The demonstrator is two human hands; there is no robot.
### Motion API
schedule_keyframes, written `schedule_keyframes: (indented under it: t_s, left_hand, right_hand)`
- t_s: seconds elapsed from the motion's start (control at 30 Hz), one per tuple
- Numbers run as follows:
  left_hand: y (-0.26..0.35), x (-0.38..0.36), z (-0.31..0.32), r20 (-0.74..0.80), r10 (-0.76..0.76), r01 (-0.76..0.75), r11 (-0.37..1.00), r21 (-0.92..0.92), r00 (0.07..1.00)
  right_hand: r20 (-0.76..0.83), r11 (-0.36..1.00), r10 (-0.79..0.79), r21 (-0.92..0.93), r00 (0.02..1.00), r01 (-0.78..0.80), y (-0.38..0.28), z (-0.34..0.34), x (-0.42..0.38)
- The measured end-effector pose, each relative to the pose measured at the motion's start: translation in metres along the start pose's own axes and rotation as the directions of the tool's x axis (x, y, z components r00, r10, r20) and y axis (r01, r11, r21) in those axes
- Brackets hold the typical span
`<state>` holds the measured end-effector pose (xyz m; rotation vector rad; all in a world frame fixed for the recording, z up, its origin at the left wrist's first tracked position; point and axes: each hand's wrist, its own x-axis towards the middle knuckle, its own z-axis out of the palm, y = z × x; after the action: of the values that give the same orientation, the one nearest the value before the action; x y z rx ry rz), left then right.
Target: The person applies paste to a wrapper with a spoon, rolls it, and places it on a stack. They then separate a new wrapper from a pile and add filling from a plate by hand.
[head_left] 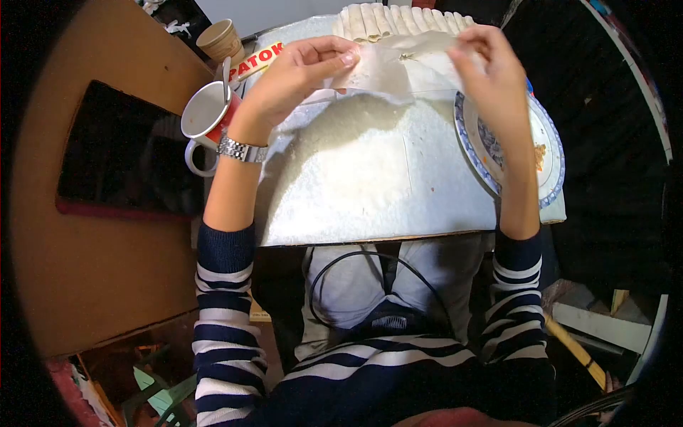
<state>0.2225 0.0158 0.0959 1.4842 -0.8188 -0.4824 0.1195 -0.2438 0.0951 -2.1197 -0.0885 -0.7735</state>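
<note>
A thin, translucent spring roll wrapper (388, 70) hangs above the far part of the table. My left hand (313, 67) pinches its left edge between thumb and fingers. At the other side my right hand (487, 67), blurred by motion, has its fingers curled at the right edge. A small dark bit shows near the wrapper's upper middle. Just behind lies a row of several rolled spring rolls (402, 20), side by side. Under my right forearm sits a blue-rimmed plate (551, 139) with brownish food scraps; the forearm hides part of it.
Left of the table's pale surface (341, 185) stand a red and white mug (203, 110) with a spoon (226, 75), a beige cup (219, 41) and a yellow pack lettered PATOK (256, 62). A dark tablet-like slab (128, 153) lies on the brown surface (85, 285). A black cable (334, 267) loops over my lap.
</note>
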Motion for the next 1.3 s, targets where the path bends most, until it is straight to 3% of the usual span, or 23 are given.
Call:
schedule_keyframes:
  t_s: [0.03, 0.07, 0.17, 0.2, 0.3, 0.37, 0.4, 0.43, 0.5, 0.57, 0.6, 0.7, 0.8, 0.9, 1.03, 1.3]
  left_hand:
    - [0.005, -0.003, -0.001, -0.017, -0.006, 0.006, 1.000, -0.019, 1.000]
    - [0.010, -0.003, -0.005, 0.063, 0.019, -0.014, 0.997, -0.076, 0.998]
    - [0.027, -0.013, -0.014, 0.193, 0.075, -0.046, 0.987, -0.151, 0.978]
    - [0.028, -0.015, -0.010, 0.169, 0.103, -0.076, 0.984, -0.158, 0.980]
    - [0.023, -0.018, -0.013, 0.218, 0.024, -0.007, 0.997, -0.078, 0.976]
    - [0.022, -0.018, -0.006, 0.192, 0.020, -0.017, 1.000, -0.016, 0.981]
    - [0.024, -0.018, -0.005, 0.191, -0.008, 0.007, 1.000, 0.005, 0.982]
    - [0.025, -0.019, -0.005, 0.189, -0.039, 0.035, 0.999, 0.027, 0.981]
    - [0.021, -0.023, -0.003, 0.071, -0.046, 0.030, 0.976, 0.215, 0.996]
    - [0.029, -0.044, 0.016, -0.079, -0.050, 0.078, 0.906, 0.416, 0.996]
    - [0.027, -0.060, 0.026, -0.083, 0.088, -0.023, 0.816, 0.578, 0.993]
    - [0.019, -0.098, 0.056, -0.205, -0.061, 0.129, 0.934, 0.335, 0.977]
    - [-0.001, -0.117, 0.071, -0.350, 0.007, 0.110, 0.943, 0.315, 0.937]
    - [-0.007, -0.135, 0.077, -0.425, -0.025, 0.197, 0.909, 0.367, 0.905]
    - [-0.001, -0.145, 0.082, -0.448, -0.056, 0.253, 0.884, 0.392, 0.892]
    - [-0.011, -0.149, 0.088, -0.499, 0.025, 0.220, 0.878, 0.425, 0.866]
  right_hand:
    - [0.015, 0.989, -0.070, -0.129, 0.997, 0.072, -0.002, 0.013, -0.004]
    - [0.034, 0.957, -0.137, -0.253, 0.990, 0.141, -0.009, 0.023, -0.007]
    - [0.160, 0.914, -0.154, -0.352, 0.975, 0.202, -0.009, 0.035, -0.005]
    - [0.093, 0.837, -0.341, -0.424, 0.936, 0.347, 0.003, 0.045, -0.004]
    - [0.045, 0.475, -0.498, -0.821, 0.866, 0.316, 0.000, 0.040, -0.007]
    - [0.020, 0.904, -0.311, -0.303, 0.950, 0.302, -0.014, 0.037, -0.005]
    - [0.063, 0.977, -0.212, 0.021, 0.975, 0.211, -0.022, 0.035, -0.006]
    - [0.200, 0.987, -0.061, 0.157, 0.978, 0.029, -0.033, 0.030, -0.011]
    - [0.504, 0.866, 0.173, 0.331, 0.846, -0.374, -0.056, 0.020, -0.031]
    - [0.504, 0.865, 0.187, 0.322, 0.843, -0.385, -0.062, 0.013, -0.053]
    - [0.493, 0.864, 0.234, 0.289, 0.838, -0.411, -0.063, 0.010, -0.064]
    - [0.465, 0.866, 0.311, 0.221, 0.829, -0.449, -0.061, 0.007, -0.090]
    - [0.387, 0.828, 0.429, 0.193, 0.816, -0.527, -0.069, 0.012, -0.107]
    - [0.251, 0.998, 0.063, -0.022, 0.966, -0.059, -0.061, 0.019, -0.124]
    - [0.183, 0.998, 0.038, -0.053, 0.982, -0.028, -0.064, 0.028, -0.132]
    - [0.161, 0.998, -0.023, -0.059, 0.987, 0.033, -0.063, 0.036, -0.135]
